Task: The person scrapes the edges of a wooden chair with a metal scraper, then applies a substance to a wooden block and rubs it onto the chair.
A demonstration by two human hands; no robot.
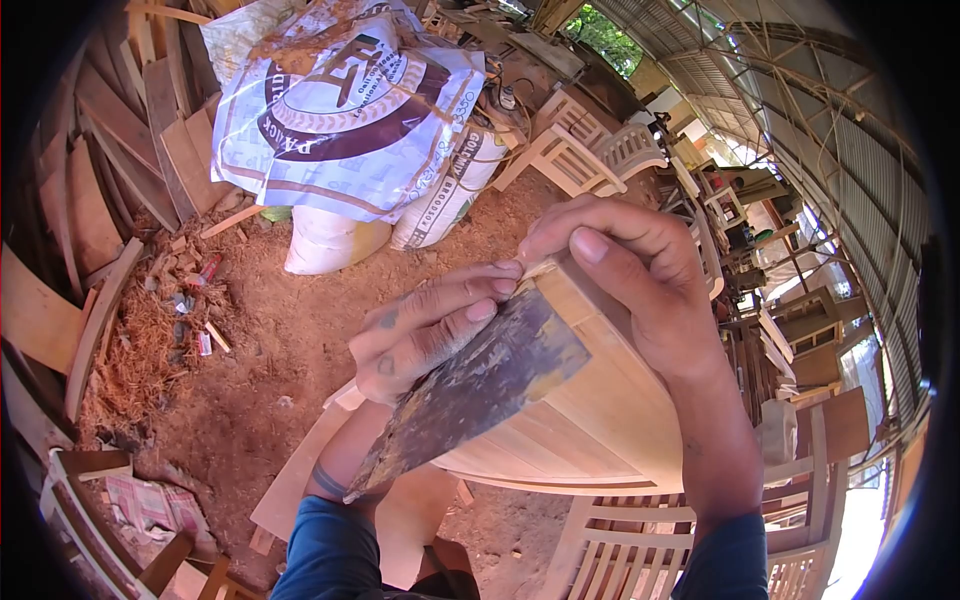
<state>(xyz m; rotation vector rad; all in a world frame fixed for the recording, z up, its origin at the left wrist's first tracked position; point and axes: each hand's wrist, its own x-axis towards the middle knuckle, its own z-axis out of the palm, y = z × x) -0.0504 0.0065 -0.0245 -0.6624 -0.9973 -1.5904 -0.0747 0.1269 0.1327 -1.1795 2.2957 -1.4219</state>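
Note:
My left hand (430, 325) is closed along the upper edge of a thin flat board (480, 385) smeared with dark, crusty stains. Its fingertips, dusted pale, reach the corner of a light wooden furniture piece (565, 430) with a curved lower edge. My right hand (640, 275) bends over that same corner, its fingers curled and the index fingertip almost meeting the left fingertips. Whatever the right fingers hold, if anything, is hidden. The stained board slants down to the left across the wooden piece.
Printed sacks (350, 130) stand on the dirt floor ahead. Planks (120, 130) lean at the left beside wood shavings (140, 370). Wooden chairs (580, 150) stand at the back, and a slatted chair (640, 535) is close on the right.

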